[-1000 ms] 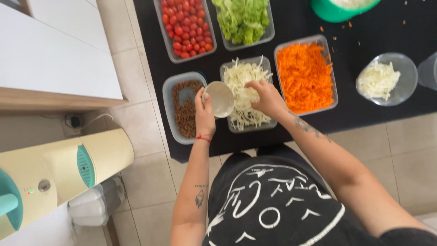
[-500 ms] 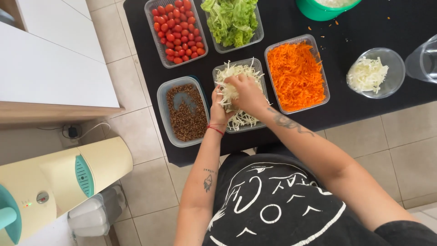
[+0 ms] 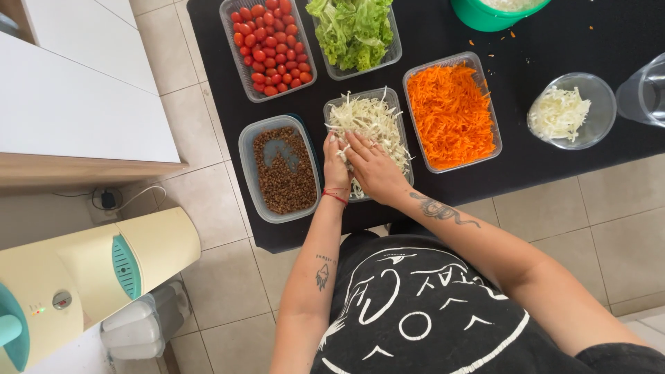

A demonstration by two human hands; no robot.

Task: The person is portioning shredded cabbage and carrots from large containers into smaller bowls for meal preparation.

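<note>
The black table (image 3: pixel 554 41) fills the upper part of the head view and carries all containers. To its left stands a white cabinet (image 3: pixel 76 104). A cream water dispenser (image 3: pixel 90 277) with teal trim occupies the lower left, on the tiled floor.

On the table, the back row holds a clear tub of cherry tomatoes (image 3: pixel 270 45) and, just beside it, a clear tub of lettuce (image 3: pixel 357 31). A green bowl (image 3: pixel 495 12) sits at the top edge. The front row, left to right: a tub of brown grains (image 3: pixel 280 170), the tub of shredded cabbage (image 3: pixel 374 118), a tub of grated carrot (image 3: pixel 450 114), and a round clear bowl (image 3: pixel 575 111) with a small portion of cabbage. A clear jug (image 3: pixel 644 90) is cut off at the right edge.

Both hands are inside the cabbage tub, at its near half. The left hand (image 3: pixel 337 166) rests on the left part of the cabbage, fingers held together and pointing away from the person. The right hand (image 3: pixel 374 170) lies touching it, palm down, fingers slightly spread over the shreds. Whether either hand grips any cabbage beneath cannot be determined. A red string (image 3: pixel 335 197) circles the left wrist.
</note>
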